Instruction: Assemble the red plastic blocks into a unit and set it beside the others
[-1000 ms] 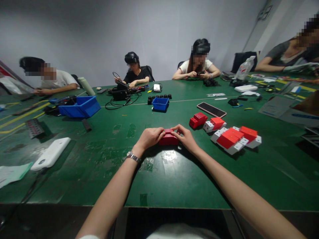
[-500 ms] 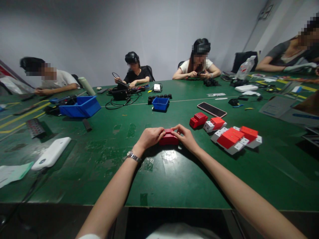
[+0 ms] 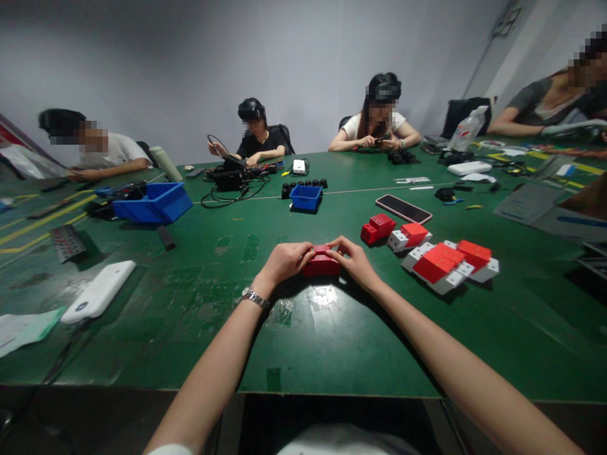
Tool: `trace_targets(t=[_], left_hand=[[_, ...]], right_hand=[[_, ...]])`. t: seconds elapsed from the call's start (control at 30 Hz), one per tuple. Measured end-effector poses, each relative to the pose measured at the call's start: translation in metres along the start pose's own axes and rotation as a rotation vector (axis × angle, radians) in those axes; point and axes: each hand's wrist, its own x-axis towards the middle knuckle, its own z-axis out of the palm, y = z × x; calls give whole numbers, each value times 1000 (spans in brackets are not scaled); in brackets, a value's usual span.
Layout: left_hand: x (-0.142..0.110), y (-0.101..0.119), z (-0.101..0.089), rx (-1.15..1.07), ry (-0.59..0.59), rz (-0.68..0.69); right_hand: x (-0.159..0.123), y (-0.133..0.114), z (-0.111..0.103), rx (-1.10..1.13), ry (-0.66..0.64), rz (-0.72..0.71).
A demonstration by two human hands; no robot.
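A red block-shaped module [image 3: 322,265] with a raised middle rests on the green table [image 3: 341,354] in front of me. My left hand [image 3: 288,260] grips its left end, thumb and fingers closed on it. On the opposite end, my right hand [image 3: 351,258] holds it the same way, fingers bent over the top. The fingers partly hide both ends. To the right lie a similar red module [image 3: 378,229] and several red-and-white modules, among them a small one [image 3: 409,237] and a wider one [image 3: 437,266].
A phone [image 3: 403,208] lies beyond the modules. Past my hands stands a small blue bin [image 3: 306,198] before a row of black knobs; a larger blue bin [image 3: 152,203] is at left. A white power bank [image 3: 98,292] sits near left. Several people work around the table.
My hands and the red module stay practically still. Across the table, a co-worker's hand with a black cable loop has shifted slightly left.
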Motion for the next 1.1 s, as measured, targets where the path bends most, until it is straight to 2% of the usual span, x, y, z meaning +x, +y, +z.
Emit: trace_targets(t=[0.53, 0.7, 0.9, 1.1], left_hand=[[0, 1, -2, -55, -23, -31], [0, -1, 0, -228, -18, -88], [2, -3, 4, -472, 47, -191], [4, -5, 4, -683, 32, -342]], right_hand=[[0, -2, -1, -11, -4, -1], [1, -3, -2, -11, -13, 0], [0, -5, -2, -17, -14, 7], [0, -6, -2, -1, -10, 8]])
